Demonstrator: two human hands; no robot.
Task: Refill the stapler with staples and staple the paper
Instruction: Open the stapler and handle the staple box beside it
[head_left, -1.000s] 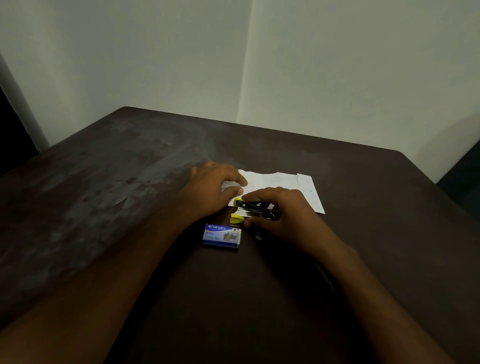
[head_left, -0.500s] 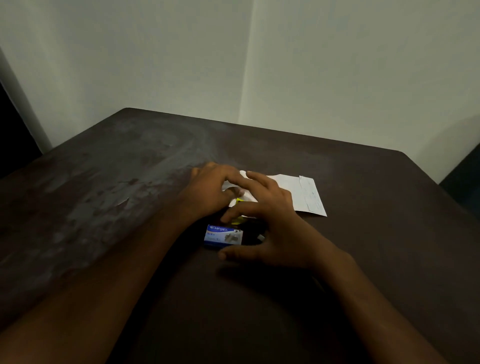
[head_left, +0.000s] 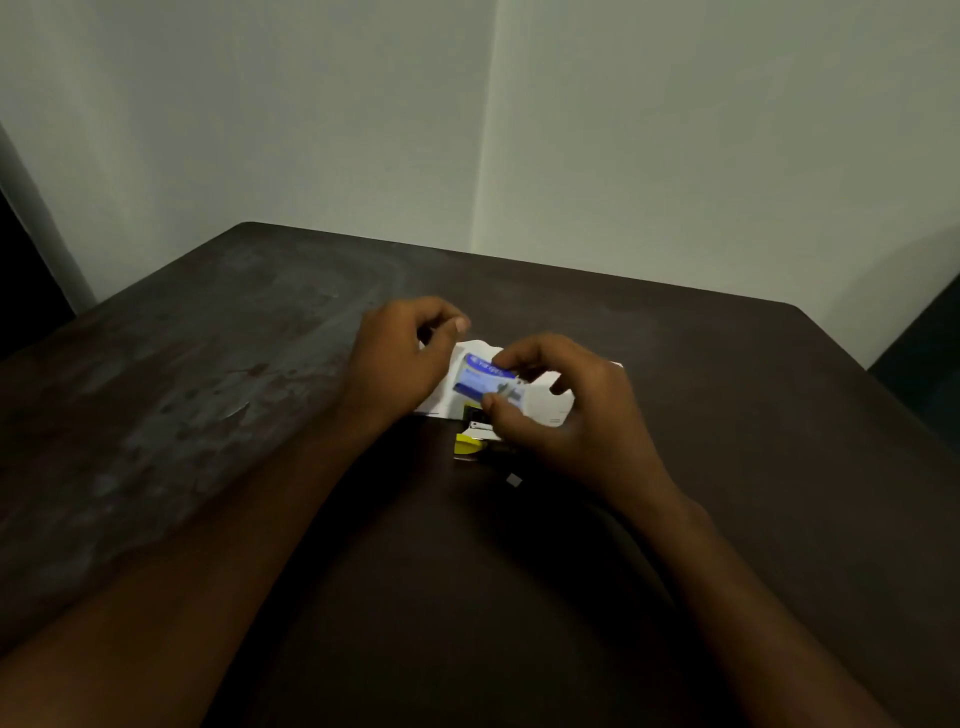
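My right hand (head_left: 566, 410) holds a small blue staple box (head_left: 485, 379) between thumb and fingers, lifted above the table. My left hand (head_left: 400, 364) hovers just left of the box with its fingers curled and nothing in it. Beneath both hands lies the white paper (head_left: 550, 405). The yellow and black stapler (head_left: 470, 439) rests on the table at the paper's near edge, partly hidden by my right hand.
A dark brown table (head_left: 260, 415) with a worn grey patch on its left fills the view. A tiny pale scrap (head_left: 514, 480) lies near the stapler. Pale walls meet in a corner behind the table's far edge.
My right hand let go of the stapler, took hold of the blue staple box and lifted it up over the paper. My left hand rose off the paper.
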